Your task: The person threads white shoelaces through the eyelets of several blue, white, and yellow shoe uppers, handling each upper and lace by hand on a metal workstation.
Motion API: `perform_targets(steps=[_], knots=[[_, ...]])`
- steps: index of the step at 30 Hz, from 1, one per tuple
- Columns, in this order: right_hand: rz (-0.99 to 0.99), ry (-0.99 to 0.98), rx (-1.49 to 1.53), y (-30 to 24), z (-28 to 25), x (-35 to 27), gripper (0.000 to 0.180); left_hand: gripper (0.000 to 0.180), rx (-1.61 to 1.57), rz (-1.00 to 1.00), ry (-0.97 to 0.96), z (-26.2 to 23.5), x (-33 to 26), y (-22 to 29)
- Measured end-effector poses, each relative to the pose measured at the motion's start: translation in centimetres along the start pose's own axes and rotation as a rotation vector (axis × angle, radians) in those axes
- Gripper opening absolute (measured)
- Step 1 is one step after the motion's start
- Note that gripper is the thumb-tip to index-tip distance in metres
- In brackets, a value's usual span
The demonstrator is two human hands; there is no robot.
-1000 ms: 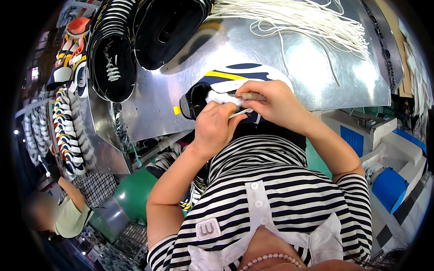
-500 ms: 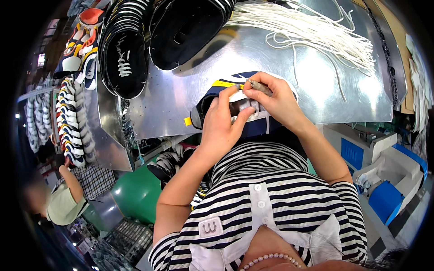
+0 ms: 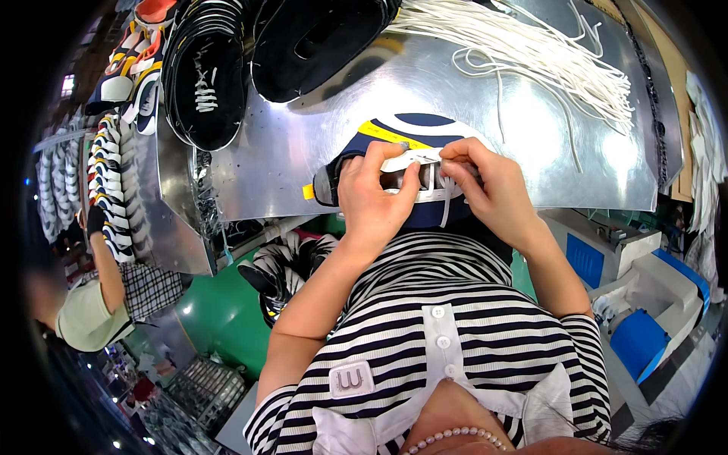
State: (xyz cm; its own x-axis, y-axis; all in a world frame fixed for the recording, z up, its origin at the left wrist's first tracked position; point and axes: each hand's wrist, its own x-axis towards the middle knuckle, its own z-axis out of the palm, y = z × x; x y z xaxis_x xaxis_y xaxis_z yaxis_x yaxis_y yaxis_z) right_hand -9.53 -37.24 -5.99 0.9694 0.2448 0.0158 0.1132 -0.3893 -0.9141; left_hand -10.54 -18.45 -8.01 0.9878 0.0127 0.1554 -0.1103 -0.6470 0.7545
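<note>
A navy, white and yellow shoe upper (image 3: 425, 121) lies at the near edge of the metal table, with a grey heel part and a yellow tab at its left end. My left hand (image 3: 375, 186) grips its white eyelet edge between fingers and thumb. At the right end of that edge, the thumb and index finger of my right hand (image 3: 489, 182) are pinched together. What they hold is too small to make out, and no tool handle shows. A white shoelace (image 3: 446, 203) hangs across the near side of the upper, below my right fingers.
A bundle of white laces (image 3: 523, 57) lies at the far right of the table. Stacked black shoe uppers (image 3: 203, 91) stand at the far left. Strings of shoe uppers (image 3: 110, 189) hang farther left, near another person (image 3: 95, 307). A blue-and-grey machine (image 3: 637, 326) stands at right.
The wrapped-handled tool in my right hand no longer shows. My right hand has turned and shifted slightly right and down, its fingertips now at the eyelet edge. My left hand still grips the upper.
</note>
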Motion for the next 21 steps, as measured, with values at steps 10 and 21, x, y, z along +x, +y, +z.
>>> perform_targets(steps=[10,21], knots=[[-0.139,0.002,-0.248,0.1,0.5,0.6,0.019,0.029,0.159,0.25,0.032,-0.2,-0.3,0.6],[-0.267,-0.073,-0.476,0.2,2.3,2.8,0.029,0.035,0.239,0.317,-0.094,-0.2,-1.1,-0.7]])
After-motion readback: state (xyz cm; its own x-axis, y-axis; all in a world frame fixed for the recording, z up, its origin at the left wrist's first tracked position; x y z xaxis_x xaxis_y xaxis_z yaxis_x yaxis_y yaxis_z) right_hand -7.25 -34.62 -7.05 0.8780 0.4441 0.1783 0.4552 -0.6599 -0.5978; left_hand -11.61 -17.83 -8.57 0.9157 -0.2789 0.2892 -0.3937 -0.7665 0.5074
